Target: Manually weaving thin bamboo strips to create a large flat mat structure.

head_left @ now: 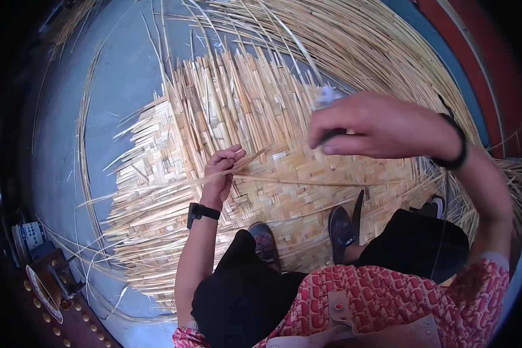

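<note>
A woven mat of flat split reeds (313, 217) lies on the floor under my feet, its far and left edges ending in loose strip ends. Above its middle, my left hand (218, 174) is closed on a thin reed strip (159, 187), whose long end trails to the left. My right hand (383, 124) is raised over the right part of the mat with its fingers curled. Something dark shows between its thumb and fingers, and a blurred whitish thing (327, 96) sticks out behind the knuckles; I cannot make out what either is.
A large heap of long reeds (359, 40) spans the far right. Loose reeds (84, 124) lie on the grey floor (52, 168) at left. Studded dark furniture (69, 316) stands at lower left. A dark curved blade-like thing (358, 214) is beside my right shoe (341, 229).
</note>
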Action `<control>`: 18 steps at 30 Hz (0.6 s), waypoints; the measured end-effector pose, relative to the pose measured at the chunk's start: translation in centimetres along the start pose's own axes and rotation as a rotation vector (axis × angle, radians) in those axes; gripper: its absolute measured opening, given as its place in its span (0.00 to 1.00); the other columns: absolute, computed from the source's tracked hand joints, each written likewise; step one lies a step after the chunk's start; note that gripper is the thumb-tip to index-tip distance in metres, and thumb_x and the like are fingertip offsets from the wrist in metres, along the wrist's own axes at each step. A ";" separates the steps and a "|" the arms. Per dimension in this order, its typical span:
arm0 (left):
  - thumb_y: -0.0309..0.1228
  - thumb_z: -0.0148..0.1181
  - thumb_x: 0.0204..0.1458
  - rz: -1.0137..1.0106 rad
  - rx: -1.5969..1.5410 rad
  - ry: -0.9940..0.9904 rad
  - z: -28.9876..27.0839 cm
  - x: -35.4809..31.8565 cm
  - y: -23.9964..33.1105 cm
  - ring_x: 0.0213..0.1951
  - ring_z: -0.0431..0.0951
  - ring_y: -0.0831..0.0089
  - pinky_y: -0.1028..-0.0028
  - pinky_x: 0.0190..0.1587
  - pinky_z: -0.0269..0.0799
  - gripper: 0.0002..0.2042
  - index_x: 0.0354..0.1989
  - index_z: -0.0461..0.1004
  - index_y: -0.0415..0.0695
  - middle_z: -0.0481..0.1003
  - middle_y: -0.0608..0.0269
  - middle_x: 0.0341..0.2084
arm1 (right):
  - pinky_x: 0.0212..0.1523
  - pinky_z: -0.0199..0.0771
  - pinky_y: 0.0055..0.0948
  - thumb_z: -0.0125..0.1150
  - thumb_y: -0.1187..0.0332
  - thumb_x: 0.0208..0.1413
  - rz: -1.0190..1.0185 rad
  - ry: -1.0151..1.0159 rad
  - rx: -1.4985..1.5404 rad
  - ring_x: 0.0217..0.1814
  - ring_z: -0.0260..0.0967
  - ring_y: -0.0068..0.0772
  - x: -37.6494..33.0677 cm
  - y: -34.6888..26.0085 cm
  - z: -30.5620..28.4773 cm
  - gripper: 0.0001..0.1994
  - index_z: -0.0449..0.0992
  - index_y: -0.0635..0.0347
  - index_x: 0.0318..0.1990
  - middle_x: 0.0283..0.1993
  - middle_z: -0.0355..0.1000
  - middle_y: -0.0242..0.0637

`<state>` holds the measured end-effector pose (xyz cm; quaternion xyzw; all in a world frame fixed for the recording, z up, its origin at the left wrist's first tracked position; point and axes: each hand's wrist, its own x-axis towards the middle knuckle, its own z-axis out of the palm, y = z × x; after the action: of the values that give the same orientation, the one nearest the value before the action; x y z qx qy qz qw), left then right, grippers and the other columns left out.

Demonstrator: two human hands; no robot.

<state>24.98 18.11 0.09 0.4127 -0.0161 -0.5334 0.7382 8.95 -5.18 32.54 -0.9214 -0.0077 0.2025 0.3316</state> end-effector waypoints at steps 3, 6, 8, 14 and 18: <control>0.23 0.58 0.57 0.073 0.843 -0.054 0.6 3.4 3.2 0.39 0.79 0.73 0.75 0.36 0.76 0.14 0.51 0.76 0.43 0.77 0.62 0.39 | 0.50 0.73 0.44 0.48 0.74 0.58 0.142 0.047 -0.045 0.50 0.72 0.54 9.5 7.5 11.8 0.22 0.64 0.58 0.61 0.44 0.74 0.54; 0.28 0.60 0.57 0.372 1.207 -0.178 1.0 8.3 4.7 0.33 0.78 0.67 0.72 0.35 0.75 0.12 0.49 0.78 0.46 0.77 0.59 0.33 | 0.52 0.72 0.46 0.51 0.75 0.56 0.136 0.111 -0.204 0.52 0.70 0.55 13.7 12.9 19.8 0.26 0.62 0.57 0.64 0.45 0.74 0.51; 0.32 0.59 0.55 0.621 1.632 -0.159 2.0 10.1 4.9 0.31 0.78 0.52 0.63 0.36 0.76 0.11 0.44 0.81 0.43 0.76 0.48 0.28 | 0.48 0.73 0.43 0.53 0.71 0.57 0.179 0.210 -0.124 0.52 0.70 0.50 14.4 14.5 22.1 0.16 0.74 0.49 0.54 0.43 0.74 0.46; 0.21 0.53 0.45 0.139 1.135 0.245 0.5 14.0 4.5 0.30 0.81 0.59 0.63 0.32 0.74 0.08 0.31 0.77 0.34 0.78 0.50 0.25 | 0.35 0.72 0.37 0.62 0.66 0.54 0.086 0.293 -0.066 0.36 0.72 0.41 12.7 12.3 22.7 0.03 0.78 0.50 0.36 0.30 0.73 0.36; 0.28 0.58 0.55 -0.146 0.441 0.036 3.6 10.9 3.6 0.40 0.76 0.72 0.72 0.41 0.74 0.10 0.43 0.73 0.37 0.74 0.60 0.34 | 0.27 0.71 0.25 0.61 0.68 0.58 0.258 0.938 0.137 0.26 0.71 0.31 9.8 13.5 25.4 0.05 0.79 0.54 0.41 0.36 0.77 0.35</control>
<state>30.79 7.57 0.11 0.5736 -0.0889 -0.5615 0.5897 6.70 1.14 2.92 -0.8827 0.2701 -0.1949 0.3315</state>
